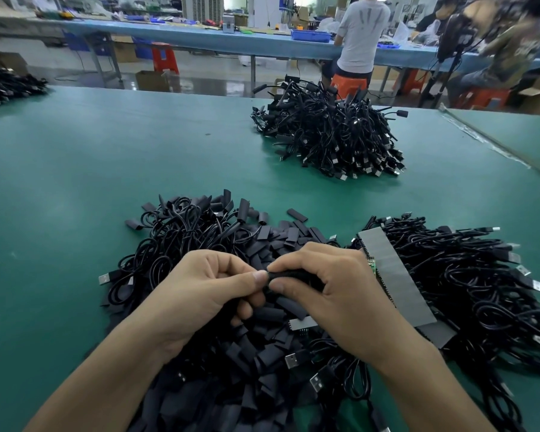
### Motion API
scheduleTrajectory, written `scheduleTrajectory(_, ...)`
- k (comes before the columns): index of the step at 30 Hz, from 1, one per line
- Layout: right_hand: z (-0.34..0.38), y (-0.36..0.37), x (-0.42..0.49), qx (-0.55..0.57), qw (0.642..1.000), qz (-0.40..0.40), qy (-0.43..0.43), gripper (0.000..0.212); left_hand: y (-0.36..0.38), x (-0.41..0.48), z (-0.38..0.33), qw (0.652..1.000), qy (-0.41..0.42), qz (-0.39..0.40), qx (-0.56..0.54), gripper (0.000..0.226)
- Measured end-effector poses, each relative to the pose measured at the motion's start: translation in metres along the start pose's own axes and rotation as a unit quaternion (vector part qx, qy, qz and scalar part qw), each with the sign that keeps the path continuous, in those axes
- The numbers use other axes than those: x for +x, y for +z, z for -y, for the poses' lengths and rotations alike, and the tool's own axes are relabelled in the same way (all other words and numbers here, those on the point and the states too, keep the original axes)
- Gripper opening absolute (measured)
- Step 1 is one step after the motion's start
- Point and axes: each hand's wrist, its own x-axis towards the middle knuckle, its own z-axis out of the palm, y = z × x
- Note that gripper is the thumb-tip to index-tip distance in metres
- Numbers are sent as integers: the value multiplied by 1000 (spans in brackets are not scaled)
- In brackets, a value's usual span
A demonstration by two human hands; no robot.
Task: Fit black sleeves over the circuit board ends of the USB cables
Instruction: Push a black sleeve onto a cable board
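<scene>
Hands pinching one black sleeve (293, 273), left hand (206, 288) at its end, right hand (331, 291) gripping its body

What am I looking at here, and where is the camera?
No machine here: a person works with bare hands, filmed by one camera worn on the head, looking down. The left hand and right hand pinch one black sleeve between them. Under them on the green table lies a heap of loose sleeves mixed with cables. A pile of USB cables with a grey strip on it sits to the right; another cable pile lies farther back.
</scene>
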Motion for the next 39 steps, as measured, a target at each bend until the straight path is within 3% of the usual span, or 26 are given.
scheduleTrajectory(10, 0, -3, -1, 6, 1000, 24, 9, 11, 3, -2, -1, 1000, -2, 12, -9, 23)
scheduleTrajectory(19, 4, -1, 1, 12, 999, -41, 12, 24, 1, -1, -1, 999, 9, 20, -24, 19)
scheduleTrajectory(28, 6, -1, 0, 25, 1000, -13, 12, 16, -1, -1, 0, 1000, 10, 19, -8, 19)
scheduleTrajectory(39, 5, 7, -1, 41, 998, -45, 1, 16, -1, 0, -1, 1000, 11, 5, -17, 19)
